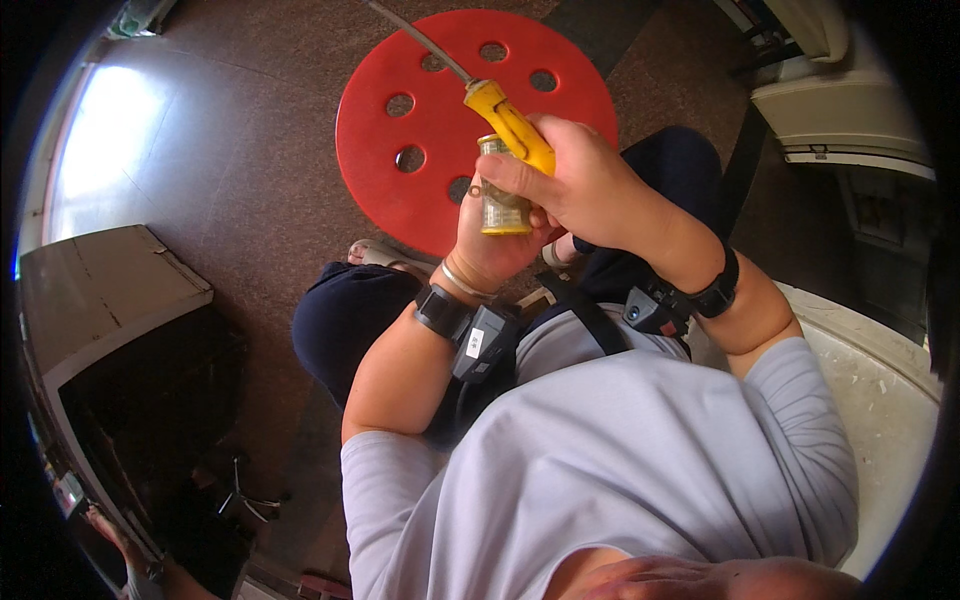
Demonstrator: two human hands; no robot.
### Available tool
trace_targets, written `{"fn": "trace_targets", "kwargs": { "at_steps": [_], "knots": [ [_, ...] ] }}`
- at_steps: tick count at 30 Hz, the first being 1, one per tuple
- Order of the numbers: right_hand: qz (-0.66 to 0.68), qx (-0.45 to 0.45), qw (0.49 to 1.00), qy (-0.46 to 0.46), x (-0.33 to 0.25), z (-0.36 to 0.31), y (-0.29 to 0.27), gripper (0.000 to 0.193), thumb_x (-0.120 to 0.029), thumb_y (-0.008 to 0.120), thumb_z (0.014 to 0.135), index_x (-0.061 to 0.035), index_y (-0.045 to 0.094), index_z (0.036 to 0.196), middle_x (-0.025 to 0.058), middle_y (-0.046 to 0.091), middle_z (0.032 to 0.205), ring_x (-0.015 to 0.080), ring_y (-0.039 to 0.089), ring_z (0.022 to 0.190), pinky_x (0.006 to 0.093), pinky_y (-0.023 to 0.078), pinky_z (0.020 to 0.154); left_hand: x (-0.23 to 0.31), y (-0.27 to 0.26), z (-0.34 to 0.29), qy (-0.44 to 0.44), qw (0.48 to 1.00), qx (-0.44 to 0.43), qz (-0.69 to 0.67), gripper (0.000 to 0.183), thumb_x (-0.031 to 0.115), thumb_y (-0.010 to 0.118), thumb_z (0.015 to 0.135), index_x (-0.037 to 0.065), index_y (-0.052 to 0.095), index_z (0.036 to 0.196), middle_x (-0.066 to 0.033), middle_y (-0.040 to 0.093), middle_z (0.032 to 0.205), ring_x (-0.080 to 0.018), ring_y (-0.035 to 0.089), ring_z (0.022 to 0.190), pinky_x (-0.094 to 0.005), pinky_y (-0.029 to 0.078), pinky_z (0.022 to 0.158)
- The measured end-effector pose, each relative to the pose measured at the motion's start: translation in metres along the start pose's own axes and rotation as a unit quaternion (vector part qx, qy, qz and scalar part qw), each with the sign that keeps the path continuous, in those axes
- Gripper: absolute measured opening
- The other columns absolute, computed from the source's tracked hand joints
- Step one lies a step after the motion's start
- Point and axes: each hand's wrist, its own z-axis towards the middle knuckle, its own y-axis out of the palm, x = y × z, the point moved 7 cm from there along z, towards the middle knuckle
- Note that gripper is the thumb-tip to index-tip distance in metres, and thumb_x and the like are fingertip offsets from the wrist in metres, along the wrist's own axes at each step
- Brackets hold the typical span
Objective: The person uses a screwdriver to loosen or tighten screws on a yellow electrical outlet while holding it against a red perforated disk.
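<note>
My right hand (590, 190) is closed round the yellow handle of a screwdriver (515, 130). Its long, thin metal shaft points away toward the upper left. In my left hand (480, 240) is a small clear cylinder (500, 210) with yellow rims at both ends, held nearly upright. The right thumb reaches across the cylinder's upper part, so the two hands meet around it. The left fingers are mostly hidden behind the cylinder and the right hand. Both hands are above the near edge of a round red stool (385, 130) with several holes in its seat.
My dark-clad knees (350, 320) flank the stool's near side. A pale cabinet-like piece (110, 280) stands at left, with a wheeled chair base (245, 495) below. Another forearm and hand (120, 545) show at the lower-left rim. Pale furniture (850, 115) stands at upper right.
</note>
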Motion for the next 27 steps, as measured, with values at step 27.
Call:
{"fn": "trace_targets", "kwargs": {
  "at_steps": [27],
  "knots": [
    [0.051, -0.05, 0.996, 0.044, 0.02, -0.023, 0.004, 0.043, -0.009, 0.068, 0.073, 0.0057, 0.046, 0.106, 0.0154, 0.059, 0.095, 0.0212, 0.06, 0.089, 0.0318, 0.049, 0.078, 0.02, 0.02, -0.014, 0.107, 0.989, 0.017, 0.096, 0.06, 0.054, 0.03, 0.093, 0.004, 0.045, 0.122, -0.0143, 0.055, 0.117, -0.0275, 0.055, 0.106, -0.0421, 0.043, 0.094]
  ]
}}
